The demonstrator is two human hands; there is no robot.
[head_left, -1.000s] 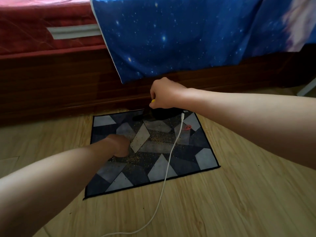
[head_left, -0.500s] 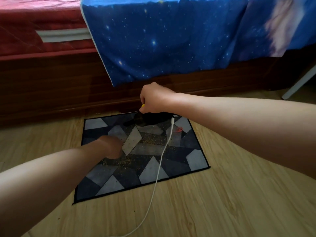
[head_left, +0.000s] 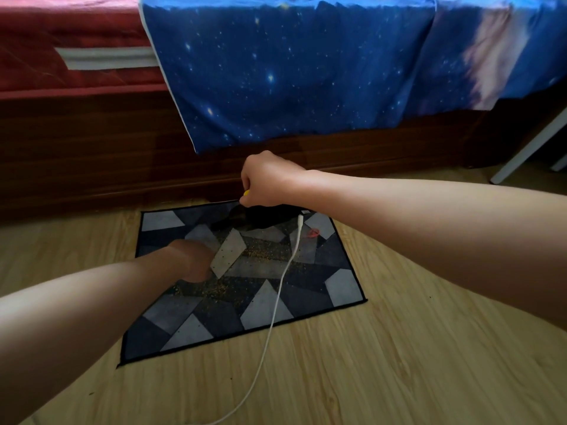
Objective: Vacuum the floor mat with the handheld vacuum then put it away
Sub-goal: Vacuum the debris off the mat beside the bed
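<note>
Just above the centre of the frame, the right hand (head_left: 267,179) is closed in a fist around the top of the handheld vacuum (head_left: 267,217), knuckles up and fingers curled under. The vacuum's black body is held low over the far edge of the floor mat (head_left: 340,280), with its narrow end pointed toward the left of the frame; whether it touches the mat cannot be told. A small yellow part (head_left: 246,192) is shown at the front of the fist. A white cable (head_left: 276,305) is plugged into the vacuum's right end and is laid across the mat onto the wooden floor (head_left: 414,363), out to the lower edge of the frame.

The left hand (head_left: 193,259) is set on the left-centre part of the mat, bent down at the wrist. Its fingers are hidden behind the back of the hand, so it cannot be told whether they are spread or curled. Yellowish grains (head_left: 264,253) are scattered in bands across the mat's middle. A small red item (head_left: 313,233), too small to identify, is seen on the mat just right of the cable.

Behind the mat, a dark wooden bed frame (head_left: 92,154) is stretched across the view, topped by a red mattress (head_left: 76,35) at the upper left and draped with a blue starry sheet (head_left: 291,72) at the upper centre and right. 1 white leg (head_left: 527,142) is slanted at the right edge.
</note>
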